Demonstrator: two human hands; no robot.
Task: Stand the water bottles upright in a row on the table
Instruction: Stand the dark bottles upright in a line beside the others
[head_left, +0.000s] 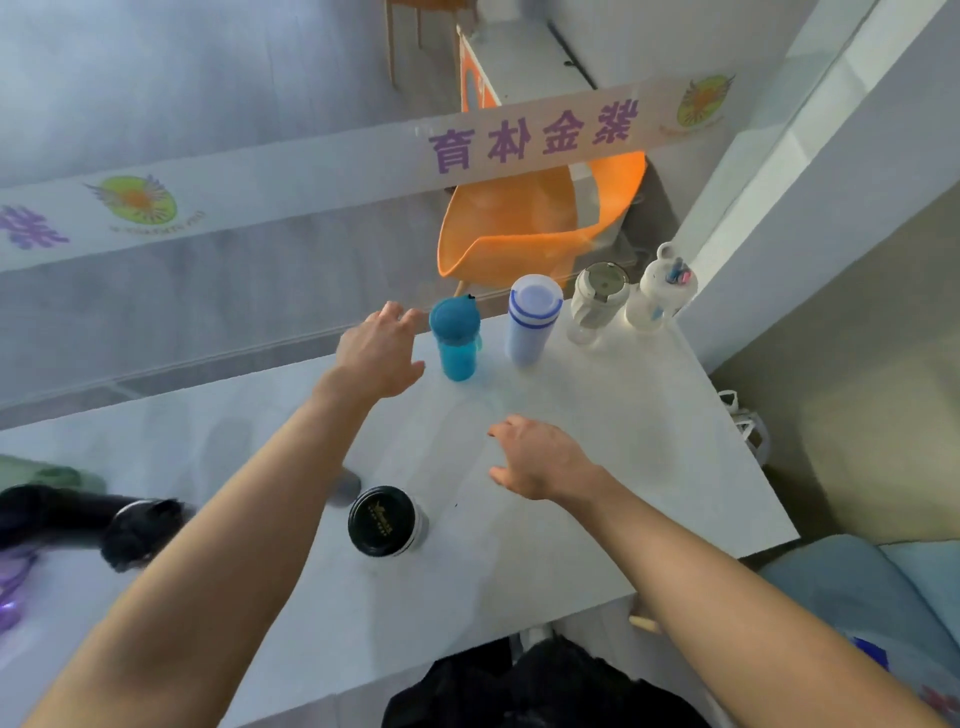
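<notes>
Black-lidded bottle (387, 522) upright; 4 upright beyond

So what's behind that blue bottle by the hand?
Behind the blue bottle the white table ends at a glass panel; through it shows an orange chair. The left hand beside the bottle covers part of the table edge there.

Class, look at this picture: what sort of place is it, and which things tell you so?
Probably a reception or lounge area of a sports centre: a glass partition carries a banner with a club-style logo, an orange chair stands beyond it, and water bottles line a white table.
</notes>
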